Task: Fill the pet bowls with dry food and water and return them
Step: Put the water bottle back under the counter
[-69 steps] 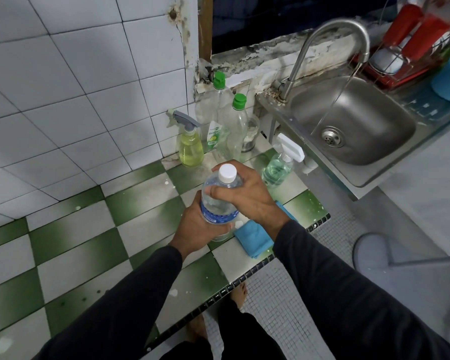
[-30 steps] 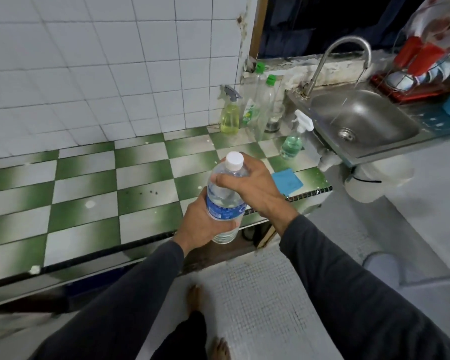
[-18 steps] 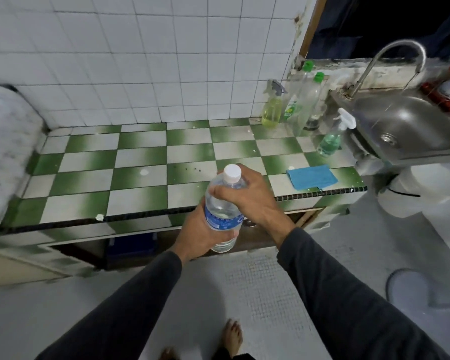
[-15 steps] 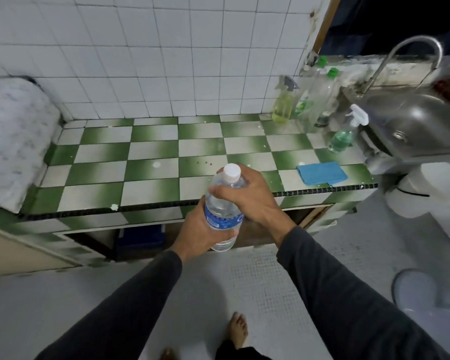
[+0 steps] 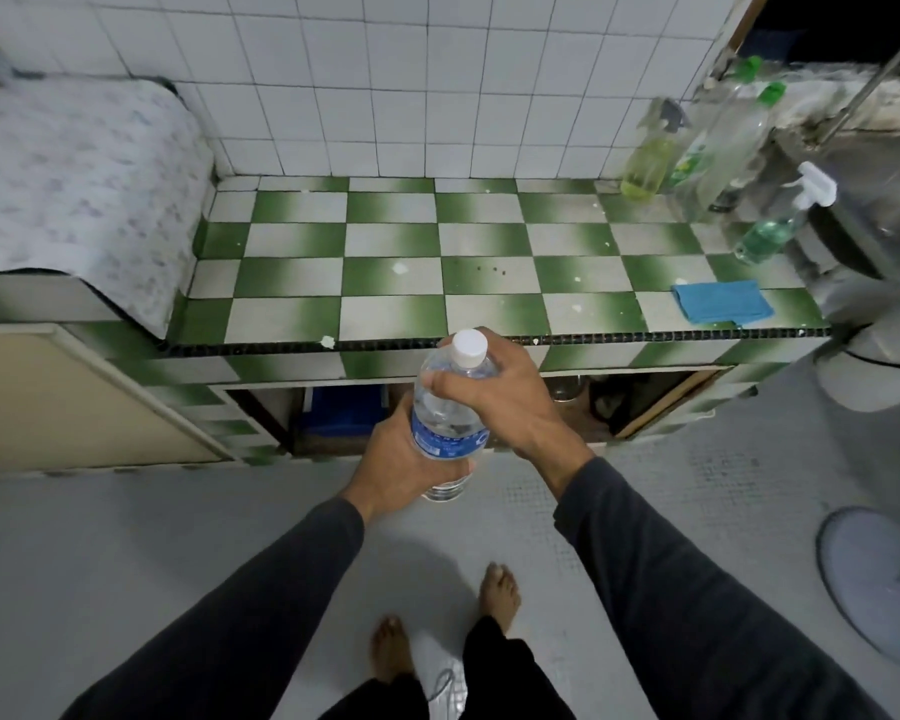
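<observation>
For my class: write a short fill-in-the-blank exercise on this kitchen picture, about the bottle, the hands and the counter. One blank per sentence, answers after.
1. The water bottle has a ____ cap.
2. The left hand grips the bottle's lower part, and the right hand grips it near the ____.
3. The folded cloth on the counter is ____.
4. The counter's tiles are white and ____.

Answers: white; cap; blue; green
</observation>
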A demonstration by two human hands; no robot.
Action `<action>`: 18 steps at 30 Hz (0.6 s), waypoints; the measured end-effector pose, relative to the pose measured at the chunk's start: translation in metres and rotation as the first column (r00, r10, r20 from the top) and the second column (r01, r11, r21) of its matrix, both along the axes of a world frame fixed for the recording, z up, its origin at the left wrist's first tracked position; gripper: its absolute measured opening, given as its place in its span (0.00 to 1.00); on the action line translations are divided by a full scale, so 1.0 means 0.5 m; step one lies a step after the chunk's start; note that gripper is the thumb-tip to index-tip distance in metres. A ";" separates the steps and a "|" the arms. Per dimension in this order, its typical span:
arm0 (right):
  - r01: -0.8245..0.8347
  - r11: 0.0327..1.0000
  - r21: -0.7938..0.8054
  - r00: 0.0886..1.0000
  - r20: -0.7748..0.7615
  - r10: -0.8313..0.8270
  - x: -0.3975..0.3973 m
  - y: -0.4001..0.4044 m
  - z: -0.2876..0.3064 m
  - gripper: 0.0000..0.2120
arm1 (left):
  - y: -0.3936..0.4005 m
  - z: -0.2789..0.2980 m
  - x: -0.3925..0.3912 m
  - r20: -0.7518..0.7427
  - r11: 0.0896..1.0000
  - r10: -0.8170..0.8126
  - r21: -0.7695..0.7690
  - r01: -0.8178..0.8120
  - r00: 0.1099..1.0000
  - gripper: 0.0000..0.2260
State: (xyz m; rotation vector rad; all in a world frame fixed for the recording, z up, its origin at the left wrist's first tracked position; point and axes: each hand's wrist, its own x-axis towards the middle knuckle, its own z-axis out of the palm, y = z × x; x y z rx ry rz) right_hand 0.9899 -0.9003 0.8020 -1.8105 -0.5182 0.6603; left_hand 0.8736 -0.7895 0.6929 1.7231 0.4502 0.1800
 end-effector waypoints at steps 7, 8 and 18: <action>-0.029 0.999 -0.027 0.999 -0.019 0.029 -0.033 0.035 -0.039 0.21 | 0.018 -0.026 -0.045 0.004 0.999 0.019 -0.027 -0.019 1.000 0.41; -0.039 0.999 -0.031 0.999 -0.024 0.038 -0.034 0.039 -0.043 0.22 | 0.018 -0.031 -0.047 0.001 0.999 0.029 -0.022 -0.029 1.000 0.41; -0.104 0.992 -0.070 0.994 -0.038 0.101 -0.003 0.065 -0.124 0.26 | 0.019 -0.153 -0.020 -0.023 0.988 0.116 -0.098 -0.117 0.993 0.40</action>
